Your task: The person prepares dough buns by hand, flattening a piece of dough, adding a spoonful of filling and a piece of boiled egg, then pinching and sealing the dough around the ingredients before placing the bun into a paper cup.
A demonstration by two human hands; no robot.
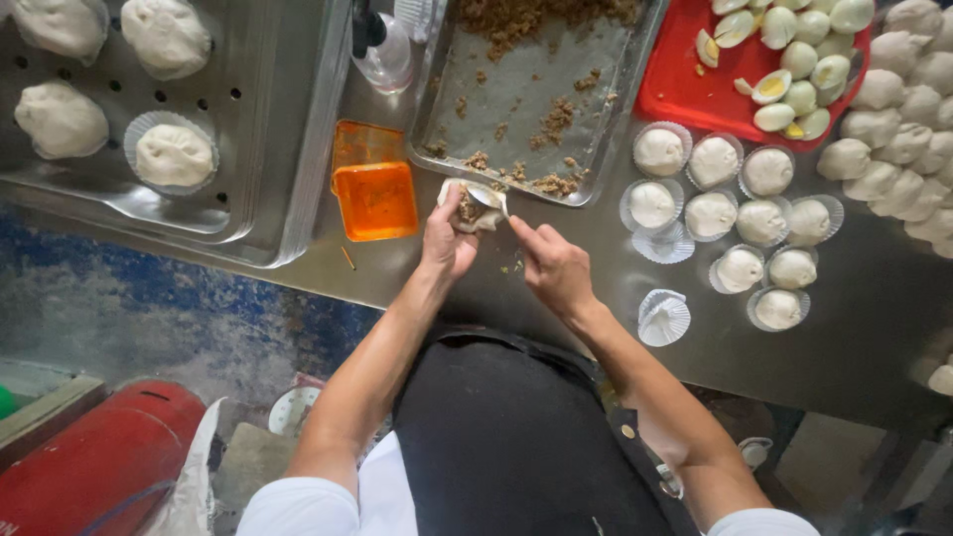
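Left hand (449,238) cups a flat white dough round (475,208) with brown filling, just below the steel filling tray (531,99); right hand (556,268) pinches a metal spoon (488,197) onto it.

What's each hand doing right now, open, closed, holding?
Left hand: closed around a dough wrapper with filling.
Right hand: closed on a spoon, its bowl over the dough.

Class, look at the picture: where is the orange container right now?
In the head view, the orange container sits on the steel table, just left of the left hand holding the dough wrapper, between the perforated steamer tray and the filling tray.
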